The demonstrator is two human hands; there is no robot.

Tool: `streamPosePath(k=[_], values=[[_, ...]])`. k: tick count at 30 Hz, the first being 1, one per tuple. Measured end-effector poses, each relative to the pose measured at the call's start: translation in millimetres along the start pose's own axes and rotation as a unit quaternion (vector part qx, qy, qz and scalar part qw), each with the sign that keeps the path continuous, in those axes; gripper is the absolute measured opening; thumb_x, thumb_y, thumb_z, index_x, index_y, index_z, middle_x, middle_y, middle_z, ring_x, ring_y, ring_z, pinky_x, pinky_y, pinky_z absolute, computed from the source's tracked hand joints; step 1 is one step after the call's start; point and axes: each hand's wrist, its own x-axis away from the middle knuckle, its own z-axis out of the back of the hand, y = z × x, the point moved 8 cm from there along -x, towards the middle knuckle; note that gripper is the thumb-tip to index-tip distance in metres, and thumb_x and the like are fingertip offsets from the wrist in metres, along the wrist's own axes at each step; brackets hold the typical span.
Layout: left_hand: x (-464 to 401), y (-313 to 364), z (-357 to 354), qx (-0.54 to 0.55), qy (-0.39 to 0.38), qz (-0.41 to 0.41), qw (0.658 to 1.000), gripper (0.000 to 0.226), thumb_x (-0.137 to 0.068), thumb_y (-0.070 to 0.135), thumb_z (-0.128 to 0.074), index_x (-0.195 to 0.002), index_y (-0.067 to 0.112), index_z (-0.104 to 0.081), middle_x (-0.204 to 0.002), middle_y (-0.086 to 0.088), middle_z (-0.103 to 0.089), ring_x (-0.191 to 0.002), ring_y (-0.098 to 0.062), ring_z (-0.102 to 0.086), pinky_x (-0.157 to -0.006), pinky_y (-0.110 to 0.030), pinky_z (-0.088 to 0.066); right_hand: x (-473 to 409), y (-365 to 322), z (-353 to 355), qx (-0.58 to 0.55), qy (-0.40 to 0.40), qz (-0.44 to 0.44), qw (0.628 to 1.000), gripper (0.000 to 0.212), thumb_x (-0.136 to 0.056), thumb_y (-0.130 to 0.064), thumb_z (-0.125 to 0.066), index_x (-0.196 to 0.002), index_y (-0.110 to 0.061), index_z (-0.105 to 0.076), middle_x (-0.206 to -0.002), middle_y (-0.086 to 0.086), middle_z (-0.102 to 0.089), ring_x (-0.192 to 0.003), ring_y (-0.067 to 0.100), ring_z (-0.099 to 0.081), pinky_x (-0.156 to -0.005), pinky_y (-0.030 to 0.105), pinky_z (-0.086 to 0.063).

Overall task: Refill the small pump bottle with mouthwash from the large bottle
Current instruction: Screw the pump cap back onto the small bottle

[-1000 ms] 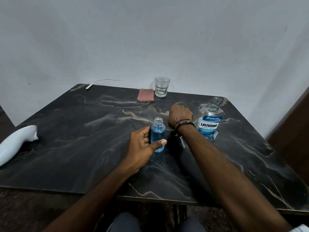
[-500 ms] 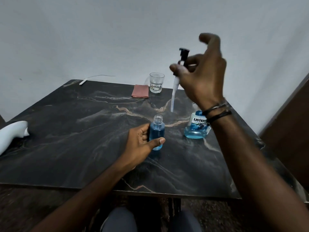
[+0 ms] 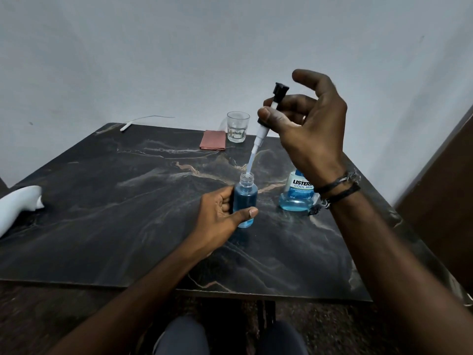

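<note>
My right hand (image 3: pixel 309 129) pinches the black-topped pump head with its long white dip tube (image 3: pixel 261 129) between thumb and forefinger, the other fingers fanned loose above it. The pump head tilts, black cap up by my fingers, and the tube's tip sits right in the open mouth of the small clear pump bottle filled with blue mouthwash (image 3: pixel 245 198). My left hand (image 3: pixel 220 216) wraps that small bottle, thumb across its front and fingers curled behind, standing it upright on the black marble-patterned table (image 3: pixel 102 213), about midway between the near and far edges. Just to the right of it, partly hidden behind my right wrist, stands the large clear mouthwash bottle with a blue and white label (image 3: pixel 297 196), a little blue liquid showing in its base; its top is out of sight. Near the far edge stand an empty clear drinking glass (image 3: pixel 237 126) and, just beside it, a folded pink cloth (image 3: pixel 213 140). A thin white cable (image 3: pixel 143 120) trails off the far left corner, and a white curved object (image 3: pixel 18 208) overlaps the left edge
</note>
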Motion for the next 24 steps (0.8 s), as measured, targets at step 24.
streamPosePath(k=[24], values=[[-1,3,-9,-0.018,-0.010,0.008,1.000,0.044,-0.079,0.001,-0.079,-0.120,0.010,-0.065,-0.112,-0.003,-0.075,-0.101,-0.014,-0.074,-0.087,-0.029,-0.060,39,37,-20,0.031,-0.149,-0.062,0.986,0.071,-0.075,-0.010,-0.083,-0.134,-0.017,-0.045,-0.101,0.002,-0.075,-0.092,0.009,-0.072,-0.087,0.034,-0.059]])
